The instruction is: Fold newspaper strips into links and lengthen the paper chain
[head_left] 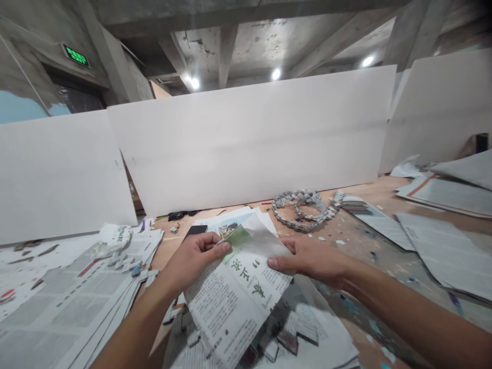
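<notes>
Tall white rectangular panels (249, 148) stand upright along the far edge of the brown wooden tabletop (361, 251), whose surface is marked with blue stains and scraps. Left side: a layered stack of grey-printed newspaper sheets (88, 292). Right side: loose pale printed sheets (446, 251), partly overlapping.

Centre, nearest the wearer: one white newspaper sheet with green and black characters (240, 297), tilted, held above other printed papers. Left hand (203, 253) grips its upper left edge, thumb on top, fingers mostly behind. Right hand (313, 259) grips the opposite edge likewise, thumb flat on the print.

Beyond the right hand lies a looped chain of folded, interlocked grey-and-white paper (286, 197), resting on the tabletop. A crumpled white plastic bag with printing (113, 239) sits on the left stack. A black flat rectangular object (195, 230) lies just beyond the left hand. Small folded paper strips (307, 330) lie below the held sheet, partly hidden by it.
</notes>
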A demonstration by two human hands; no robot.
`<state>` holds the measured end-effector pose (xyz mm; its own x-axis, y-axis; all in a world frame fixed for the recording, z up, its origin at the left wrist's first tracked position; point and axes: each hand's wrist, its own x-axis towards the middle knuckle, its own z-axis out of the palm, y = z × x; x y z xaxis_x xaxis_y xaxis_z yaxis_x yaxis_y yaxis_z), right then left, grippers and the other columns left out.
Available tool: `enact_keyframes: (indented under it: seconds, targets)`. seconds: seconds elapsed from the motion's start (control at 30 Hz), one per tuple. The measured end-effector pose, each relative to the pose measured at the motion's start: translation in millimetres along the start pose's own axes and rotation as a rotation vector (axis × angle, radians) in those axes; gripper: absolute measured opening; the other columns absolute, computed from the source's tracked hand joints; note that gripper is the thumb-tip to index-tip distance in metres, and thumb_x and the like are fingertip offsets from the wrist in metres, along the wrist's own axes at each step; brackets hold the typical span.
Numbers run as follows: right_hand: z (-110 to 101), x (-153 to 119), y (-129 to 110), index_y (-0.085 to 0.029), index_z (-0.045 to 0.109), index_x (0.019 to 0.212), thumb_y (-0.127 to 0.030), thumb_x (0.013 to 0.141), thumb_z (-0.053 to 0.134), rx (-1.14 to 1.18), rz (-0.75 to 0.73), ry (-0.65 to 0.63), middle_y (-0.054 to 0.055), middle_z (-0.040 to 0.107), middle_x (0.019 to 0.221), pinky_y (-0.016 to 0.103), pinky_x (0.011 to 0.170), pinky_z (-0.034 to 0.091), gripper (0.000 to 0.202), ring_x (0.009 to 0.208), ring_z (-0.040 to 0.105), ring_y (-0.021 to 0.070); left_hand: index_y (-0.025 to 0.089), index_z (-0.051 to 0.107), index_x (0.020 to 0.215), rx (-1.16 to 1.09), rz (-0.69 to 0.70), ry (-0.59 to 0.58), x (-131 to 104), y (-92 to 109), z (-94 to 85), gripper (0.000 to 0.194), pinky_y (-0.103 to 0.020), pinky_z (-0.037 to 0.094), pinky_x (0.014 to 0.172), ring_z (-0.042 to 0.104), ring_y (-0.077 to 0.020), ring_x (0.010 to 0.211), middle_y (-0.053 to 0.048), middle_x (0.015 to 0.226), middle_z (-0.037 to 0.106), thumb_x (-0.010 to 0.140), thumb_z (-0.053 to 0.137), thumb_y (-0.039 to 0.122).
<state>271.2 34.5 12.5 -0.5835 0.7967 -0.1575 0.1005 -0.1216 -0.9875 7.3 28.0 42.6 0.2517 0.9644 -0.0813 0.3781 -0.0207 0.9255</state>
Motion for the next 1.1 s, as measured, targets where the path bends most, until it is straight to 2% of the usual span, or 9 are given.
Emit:
enact_keyframes:
  seconds: [0.1, 0.2, 0.33, 0.63, 0.87, 0.97, 1.1]
  targets:
    - [-1, 1, 4, -0.017, 0.071, 0.100, -0.049, 0.070, 0.079, 0.026, 0.004, 0.008, 0.008, 0.072, 0.091, 0.030, 0.065, 0.048, 0.045, 0.082, 0.064, 0.0223, 0.022, 0.067, 0.096, -0.100, -0.028, -0.113, -2, -1, -0.9, 0.027, -0.025, 0.047, 0.063, 0.064, -0.0163, 0.072, 0.000, 0.082, 0.069, 0.085, 0.066, 0.046]
    - [-4, 3, 5, -0.017, 0.070, 0.101, -0.046, 0.072, 0.079, 0.076, -0.005, 0.010, 0.007, 0.071, 0.093, 0.028, 0.064, 0.047, 0.041, 0.079, 0.063, 0.0200, 0.027, 0.063, 0.120, -0.152, -0.042, -0.263, -5, -1, -1.4, 0.041, -0.033, 0.052, 0.076, 0.069, -0.0245, 0.092, -0.004, 0.102, 0.072, 0.083, 0.069, 0.044]
    - [-7, 5, 7, -0.015, 0.069, 0.102, -0.041, 0.075, 0.079, 0.131, -0.017, 0.045, 0.006, 0.069, 0.089, 0.026, 0.062, 0.046, 0.038, 0.075, 0.061, 0.0164, 0.028, 0.061, 0.127, -0.158, -0.057, -0.333, -5, -1, -1.9, 0.048, -0.036, 0.053, 0.080, 0.069, -0.0265, 0.097, -0.005, 0.108, 0.073, 0.082, 0.073, 0.040]
    - [-8, 9, 10, -0.014, 0.067, 0.093, -0.037, 0.078, 0.078, 0.333, -0.003, -0.013, 0.001, 0.063, 0.078, 0.021, 0.057, 0.045, 0.030, 0.066, 0.056, 0.0104, 0.028, 0.060, 0.129, -0.162, -0.018, -0.296, -3, -4, -4.4, 0.050, -0.035, 0.052, 0.082, 0.069, -0.0255, 0.097, -0.005, 0.113, 0.072, 0.081, 0.073, 0.035]
    - [-6, 7, 9, -0.013, 0.067, 0.096, -0.039, 0.077, 0.078, 0.204, 0.010, -0.024, 0.005, 0.065, 0.084, 0.021, 0.058, 0.045, 0.034, 0.071, 0.059, 0.0128, 0.027, 0.061, 0.126, -0.229, -0.083, -0.303, -3, -5, -2.6, 0.046, -0.034, 0.051, 0.079, 0.069, -0.0241, 0.093, -0.005, 0.105, 0.074, 0.083, 0.070, 0.042]
    - [-6, 7, 10, -0.014, 0.068, 0.091, -0.039, 0.077, 0.077, 0.163, 0.015, -0.013, 0.005, 0.066, 0.084, 0.022, 0.057, 0.045, 0.031, 0.071, 0.059, 0.0135, 0.023, 0.066, 0.117, -0.235, -0.112, -0.259, -3, -6, -2.2, 0.039, -0.030, 0.049, 0.074, 0.068, -0.0212, 0.086, -0.005, 0.097, 0.074, 0.088, 0.062, 0.049]
    - [-10, 11, 13, -0.014, 0.068, 0.094, -0.039, 0.077, 0.077, 0.156, 0.002, 0.072, 0.005, 0.068, 0.083, 0.022, 0.056, 0.044, 0.032, 0.069, 0.059, 0.0131, 0.020, 0.069, 0.096, -0.155, -0.137, -0.168, -1, -10, -4.2, 0.035, -0.026, 0.044, 0.065, 0.064, -0.0179, 0.074, -0.004, 0.088, 0.071, 0.087, 0.060, 0.053]
